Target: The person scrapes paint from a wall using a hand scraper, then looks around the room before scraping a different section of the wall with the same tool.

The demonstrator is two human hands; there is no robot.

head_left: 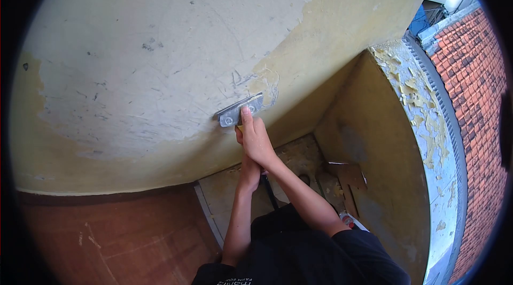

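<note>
A wide metal scraper (240, 111) lies with its blade against the pale wall (160, 44), tilted up to the right. My right hand (257, 138) is closed round its handle, the thumb stretched up onto the metal head. Just below, my left hand (249, 171) is closed as well, pressed close under the right one on the handle; most of its fingers are hidden. Scratches and dark scuffs mark the wall around the blade. Yellowish paint (331, 23) borders the whiter bare patch.
To the right a low parapet (374, 140) has flaking paint along its top (422, 108). Beyond it is a red tiled roof (470, 66). Below left lies a reddish-brown surface (123, 237). A brown flat piece (350, 180) leans in the corner.
</note>
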